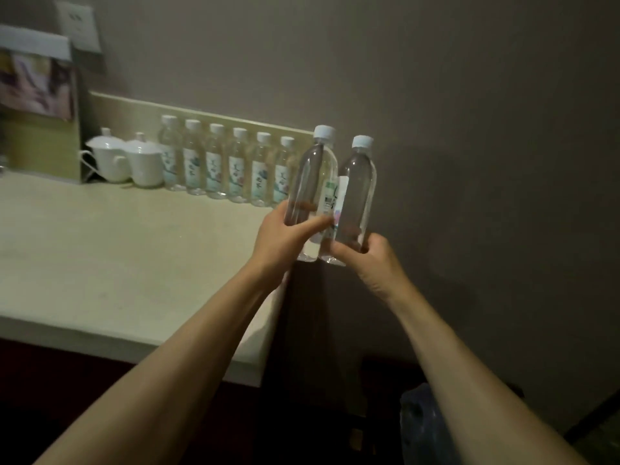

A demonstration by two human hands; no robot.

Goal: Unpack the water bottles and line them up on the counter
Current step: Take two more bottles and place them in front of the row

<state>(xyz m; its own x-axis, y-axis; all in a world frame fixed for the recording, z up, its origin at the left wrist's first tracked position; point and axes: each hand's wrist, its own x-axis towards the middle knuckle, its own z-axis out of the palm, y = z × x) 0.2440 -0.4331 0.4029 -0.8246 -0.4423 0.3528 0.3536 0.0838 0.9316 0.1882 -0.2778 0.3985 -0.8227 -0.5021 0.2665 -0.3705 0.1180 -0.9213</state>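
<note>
Head view shows the left hand point(285, 236) and right hand point(372, 260) each gripping a full bottle low down — likely heavy, slick — just off the worktop point(134, 250) edge beside the row point(228, 166).

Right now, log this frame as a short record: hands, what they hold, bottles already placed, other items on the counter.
left hand: grips left held bottle low on its body
right hand: grips right held bottle near its base
held bottles: upright, side by side, at the counter's right end
row of bottles: six, upright, along the back wall
lidded white cups: two, left of the row
counter: pale top
</note>
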